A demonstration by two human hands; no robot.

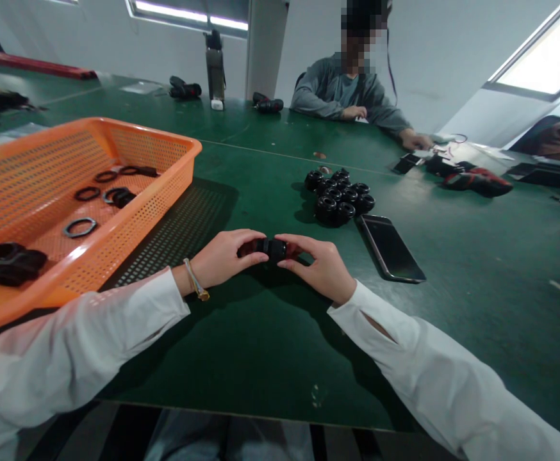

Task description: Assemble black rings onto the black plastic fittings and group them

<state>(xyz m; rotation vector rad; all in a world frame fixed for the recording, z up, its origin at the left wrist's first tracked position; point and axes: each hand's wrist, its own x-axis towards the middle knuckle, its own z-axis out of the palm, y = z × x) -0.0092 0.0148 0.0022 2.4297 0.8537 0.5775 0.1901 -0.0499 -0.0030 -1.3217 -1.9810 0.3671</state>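
Just above the green table (261, 346), a small black cylindrical fitting (274, 250) is pinched from both sides. My left hand (227, 256) grips its left end between thumb and fingers, closed on it. On the opposite end, my right hand (316, 262) has thumb and fingertips closed in the same way. Fingertips hide both ends of the fitting, so whether it is one piece or two cannot be told. Beyond my right hand stands a cluster of several glossy black round fittings (340, 195) with open centres.
An orange perforated basket (150, 221) at the left holds black rings (86, 193), a metal hex nut (80, 226) and larger black parts (13, 262). A phone (390, 248) lies to the right. Across the table sits a person (342, 89), near a red-and-black tool (477, 181).
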